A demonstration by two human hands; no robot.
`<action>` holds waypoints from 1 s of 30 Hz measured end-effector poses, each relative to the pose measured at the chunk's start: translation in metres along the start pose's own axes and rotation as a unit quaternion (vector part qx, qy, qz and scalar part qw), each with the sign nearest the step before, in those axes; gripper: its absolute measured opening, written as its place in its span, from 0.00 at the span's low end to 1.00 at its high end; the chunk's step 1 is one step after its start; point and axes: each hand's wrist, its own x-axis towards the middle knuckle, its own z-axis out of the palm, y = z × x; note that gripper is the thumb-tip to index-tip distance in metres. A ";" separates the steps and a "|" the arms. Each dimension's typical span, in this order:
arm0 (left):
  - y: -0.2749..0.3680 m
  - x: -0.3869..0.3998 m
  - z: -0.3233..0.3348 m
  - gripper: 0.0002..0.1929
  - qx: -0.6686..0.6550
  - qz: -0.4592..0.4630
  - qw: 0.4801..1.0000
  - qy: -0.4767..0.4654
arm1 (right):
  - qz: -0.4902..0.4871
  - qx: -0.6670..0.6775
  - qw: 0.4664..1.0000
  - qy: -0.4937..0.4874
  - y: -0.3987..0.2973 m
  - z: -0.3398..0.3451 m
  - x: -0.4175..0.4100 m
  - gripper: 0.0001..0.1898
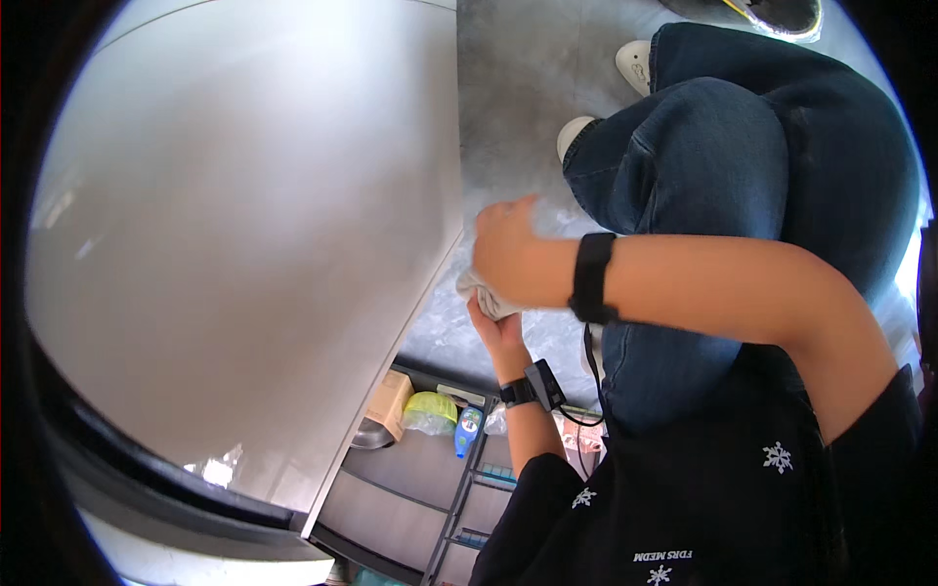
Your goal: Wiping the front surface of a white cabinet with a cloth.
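A bundled light grey cloth [486, 299] is between my two hands, beside the edge of a large glossy white panel [242, 220]. My left hand [500, 326] grips the cloth from the near side, with the thumb showing against its folds. My right hand [506, 249], slightly blurred, lies over the far part of the cloth and hides much of it; one finger or the thumb sticks out. A black band [593, 278] circles the right wrist. On the left wrist a black strap carries a small box [544, 384] with a cable.
Grey floor [513, 95] lies beyond my bent legs in jeans [703, 154]. Close to the left forearm stands a dark-framed shelf unit [454, 505] holding a cardboard box [390, 403], a yellow-green basket [430, 406] and a blue bottle [467, 432]. A partly seen round object [784, 15] is at top right.
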 end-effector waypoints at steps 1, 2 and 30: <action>-0.014 -0.010 0.010 0.19 0.076 0.072 0.994 0.021 | -0.047 -0.159 0.986 -0.032 -0.003 0.000 -0.003 0.21; -0.023 -0.007 0.021 0.19 0.113 0.098 0.988 0.030 | -0.011 -0.364 0.931 0.011 -0.013 0.036 0.008 0.22; 0.027 0.089 0.025 0.19 0.137 0.087 0.987 0.015 | -0.075 -0.060 0.995 -0.032 -0.030 -0.026 0.025 0.17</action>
